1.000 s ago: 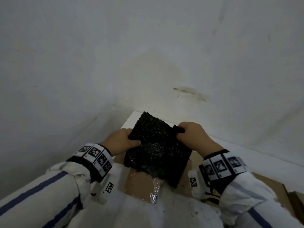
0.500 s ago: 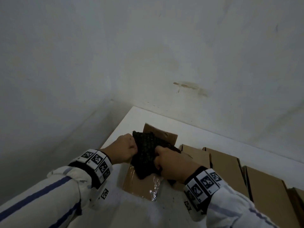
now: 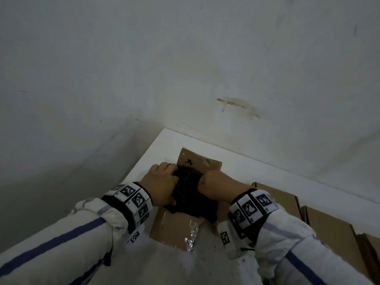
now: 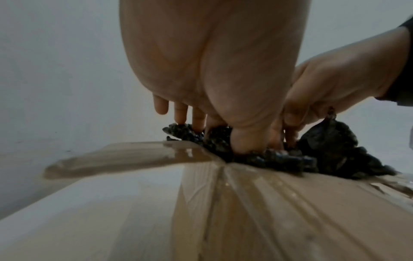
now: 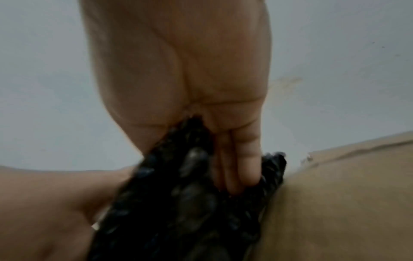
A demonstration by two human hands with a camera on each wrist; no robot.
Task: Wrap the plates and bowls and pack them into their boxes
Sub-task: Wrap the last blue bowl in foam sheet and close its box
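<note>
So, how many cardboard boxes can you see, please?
4: an open box under the bubble wrap gripped by left hand and right hand; three more in a row to its right. The right arm may hide others.

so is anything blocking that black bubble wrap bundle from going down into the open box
Nothing visible does. Left hand and right hand press the black bundle into the open box; its inside is hidden.
</note>
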